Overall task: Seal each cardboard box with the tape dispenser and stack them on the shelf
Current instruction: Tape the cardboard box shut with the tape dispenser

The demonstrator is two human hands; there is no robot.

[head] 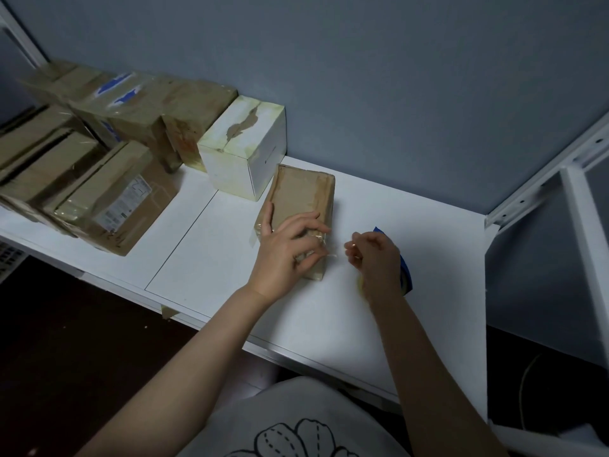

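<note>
While tape strand point(332, 255) spans gap: small cardboard box point(298, 192) on tabletop point(329, 324), just left of right grip point(375, 258), long axis running away from person. Left grip point(286, 249) curled over box's near end, holding it; nearer hand. Right grip closed round blue tape dispenser point(407, 273).

A grey-blue wall point(395, 77) fills the far side. Dark floor point(66, 341) lies at the near left, with a white slatted grille point(8, 255) at its left edge. A grey shirt point(296, 420) with a line-drawn flower print sits nearest, and a thin cable point(524, 390) curves at the near right.
</note>
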